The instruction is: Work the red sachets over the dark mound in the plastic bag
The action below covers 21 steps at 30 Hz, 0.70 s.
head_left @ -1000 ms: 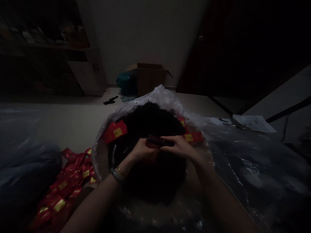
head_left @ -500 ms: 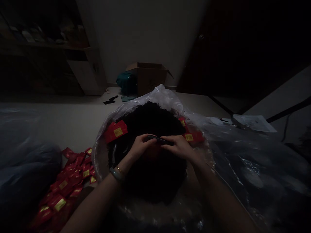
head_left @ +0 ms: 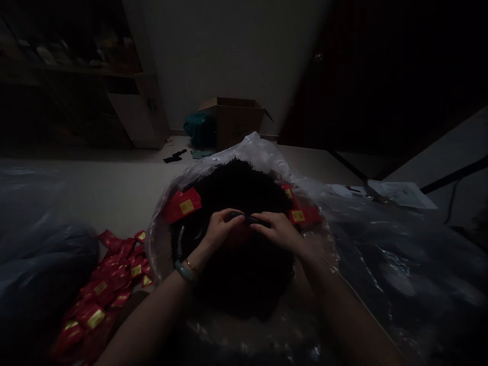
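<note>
My left hand (head_left: 219, 231) and my right hand (head_left: 281, 231) meet over a heap of black shaggy material (head_left: 244, 284). Pinched between both sets of fingers is a thin dark strip (head_left: 248, 219); its exact kind cannot be made out in this dim light. A faint reddish patch shows below the fingers. One red packet with a yellow label (head_left: 183, 204) lies on the heap's left side. Close to my right hand lies another red packet (head_left: 305, 216), and a third red packet (head_left: 287, 192) is just behind it. Clear plastic sheeting (head_left: 259, 147) surrounds the heap.
Many red packets (head_left: 110, 277) are piled at the lower left beside a large plastic-wrapped bundle (head_left: 41, 274). More plastic bags (head_left: 404, 274) spread on the right, with a paper sheet (head_left: 402, 194) behind. An open cardboard box (head_left: 240, 119) and a teal bag (head_left: 200, 129) stand by the wall.
The dark strip between my hands has tilted or bent slightly and shows less of its surface. Both hands stay in nearly the same place.
</note>
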Motion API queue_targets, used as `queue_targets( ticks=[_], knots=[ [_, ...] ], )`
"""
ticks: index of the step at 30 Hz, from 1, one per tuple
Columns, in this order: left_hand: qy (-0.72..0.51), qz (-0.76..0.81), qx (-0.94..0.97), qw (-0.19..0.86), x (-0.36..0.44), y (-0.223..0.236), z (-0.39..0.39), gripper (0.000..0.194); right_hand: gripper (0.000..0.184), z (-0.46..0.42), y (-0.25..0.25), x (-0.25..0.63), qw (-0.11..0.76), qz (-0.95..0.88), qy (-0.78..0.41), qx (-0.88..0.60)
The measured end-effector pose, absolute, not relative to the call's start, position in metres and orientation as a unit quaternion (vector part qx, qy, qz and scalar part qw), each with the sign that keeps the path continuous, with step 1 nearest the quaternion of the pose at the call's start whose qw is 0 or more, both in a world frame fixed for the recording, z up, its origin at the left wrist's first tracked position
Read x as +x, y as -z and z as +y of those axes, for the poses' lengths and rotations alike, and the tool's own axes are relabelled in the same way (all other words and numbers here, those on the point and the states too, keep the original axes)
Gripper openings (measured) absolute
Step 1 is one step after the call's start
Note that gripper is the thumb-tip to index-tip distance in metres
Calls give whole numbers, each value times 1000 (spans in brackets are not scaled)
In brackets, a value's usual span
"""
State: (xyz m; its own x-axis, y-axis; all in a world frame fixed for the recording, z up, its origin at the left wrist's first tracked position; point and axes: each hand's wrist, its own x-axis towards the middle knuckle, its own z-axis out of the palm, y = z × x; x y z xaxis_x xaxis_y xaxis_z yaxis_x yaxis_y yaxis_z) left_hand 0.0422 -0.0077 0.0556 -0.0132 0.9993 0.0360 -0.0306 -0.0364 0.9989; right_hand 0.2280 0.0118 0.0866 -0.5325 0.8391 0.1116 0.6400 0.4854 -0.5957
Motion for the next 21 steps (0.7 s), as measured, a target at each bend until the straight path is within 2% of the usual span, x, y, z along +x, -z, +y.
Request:
queue_targets(
  ticks=[5, 9, 13, 17, 21],
  knots=[
    [-505, 473, 484, 535, 42, -56, -7, 32, 25, 12, -87, 228, 189, -843, -216, -455],
    [-493, 438, 462, 593, 43, -54, -4, 52, 27, 13, -87, 229, 202, -833, -219, -467],
    [-494, 449, 444, 598, 43, -50, -1, 55, 33, 16, -86, 234, 206, -833, -240, -453],
    [-501, 465, 419, 598, 41, -47, -1, 73, 32, 18, -87, 240, 222, -823, -252, -459],
    [-483, 460, 435, 604, 41, -48, -2, 73, 29, 19, -87, 240, 226, -822, -268, -449]
  ],
)
